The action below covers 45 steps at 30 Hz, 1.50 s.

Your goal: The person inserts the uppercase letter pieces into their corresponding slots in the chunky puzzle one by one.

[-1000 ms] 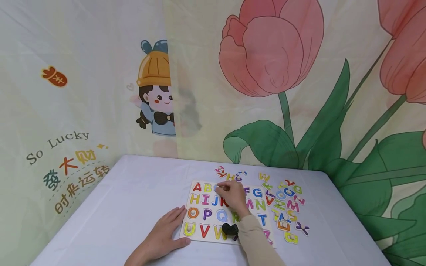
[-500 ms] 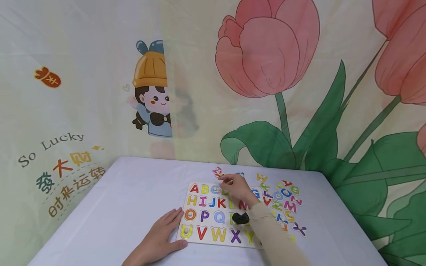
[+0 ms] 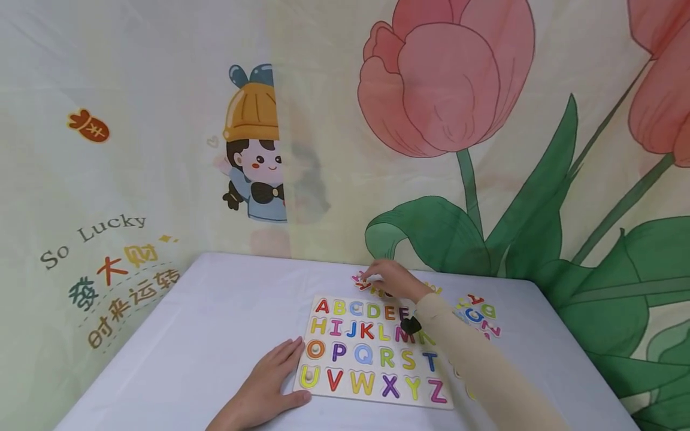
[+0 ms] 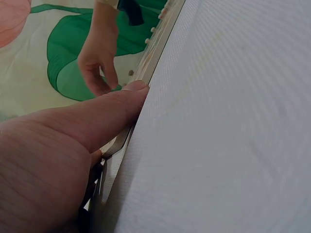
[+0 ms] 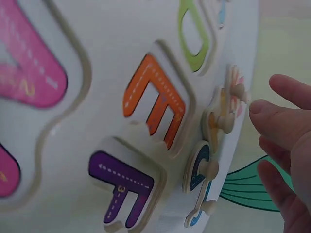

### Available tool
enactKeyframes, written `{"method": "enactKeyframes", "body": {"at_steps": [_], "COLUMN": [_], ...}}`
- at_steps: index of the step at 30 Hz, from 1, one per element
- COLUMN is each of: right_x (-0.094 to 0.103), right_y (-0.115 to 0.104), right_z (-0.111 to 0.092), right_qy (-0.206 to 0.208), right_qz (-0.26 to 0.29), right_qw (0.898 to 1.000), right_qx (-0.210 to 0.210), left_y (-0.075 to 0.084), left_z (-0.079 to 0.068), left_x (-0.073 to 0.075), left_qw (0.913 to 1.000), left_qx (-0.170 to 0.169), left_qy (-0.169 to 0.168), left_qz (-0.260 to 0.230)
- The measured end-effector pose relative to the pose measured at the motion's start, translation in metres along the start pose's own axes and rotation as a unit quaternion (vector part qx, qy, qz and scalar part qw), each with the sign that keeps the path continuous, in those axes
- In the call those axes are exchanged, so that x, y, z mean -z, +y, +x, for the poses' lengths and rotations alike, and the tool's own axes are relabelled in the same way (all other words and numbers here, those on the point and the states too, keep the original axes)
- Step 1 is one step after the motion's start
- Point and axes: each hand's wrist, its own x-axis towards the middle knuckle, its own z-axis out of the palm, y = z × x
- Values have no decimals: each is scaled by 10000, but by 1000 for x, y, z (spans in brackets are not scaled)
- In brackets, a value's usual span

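A wooden alphabet puzzle board (image 3: 372, 392) lies on the table. Peg-knobbed pieces C (image 3: 356, 309), O (image 3: 315, 349) and U (image 3: 309, 377) sit in its recesses. My left hand (image 3: 263, 383) rests beside the board's left edge, and its thumb (image 4: 116, 104) touches that edge in the left wrist view. Beyond the board's back edge, my right hand (image 3: 396, 280) hovers over a small group of loose letter pieces (image 3: 362, 286). In the right wrist view its fingers (image 5: 277, 121) are parted with nothing between them, close to a yellow knobbed piece (image 5: 212, 124).
More loose letter pieces (image 3: 487, 311) are scattered to the right of the board, partly hidden by the right sleeve (image 3: 480, 365). A white cloth covers the table (image 3: 215, 317). A printed curtain (image 3: 323, 120) hangs behind its back edge.
My right hand has left the C piece in the board, its fingers parting, and moved back to the loose letters behind the board. The left hand has stayed at the board's edge.
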Motion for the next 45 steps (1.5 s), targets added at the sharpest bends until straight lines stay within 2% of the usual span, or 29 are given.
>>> {"method": "enactKeyframes", "body": {"at_steps": [3, 6, 12, 22, 30, 38, 42, 45], "right_x": [-3, -6, -8, -4, -2, 1, 0, -4], "right_y": [3, 7, 12, 7, 0, -11, -19, -26], "right_z": [10, 17, 21, 25, 23, 22, 13, -1], "right_qy": [-194, -155, -64, -195, -226, -340, -393, -319], "right_qz": [-437, -650, -810, -917, -934, -1341, -1404, -1292], "right_qw": [9986, 9974, 9962, 9956, 9953, 9902, 9891, 9911], "right_qx": [222, 277, 309, 12, 90, 213, 211, 32], "left_y": [-1, -3, -1, 4, 5, 5, 4, 2], "left_z": [-1, 0, 2, 3, 4, 3, 2, 1], "left_x": [0, 0, -1, 1, 1, 1, 0, -1], "left_qw": [10000, 10000, 10000, 10000, 9999, 9999, 9997, 9997], "left_qx": [1, -4, -15, -54, -14, 124, 188, 189], "left_qy": [23, 14, -51, -58, -118, -116, -134, -121], "left_qz": [12, 23, 33, 2, 17, -14, -5, -12]}}
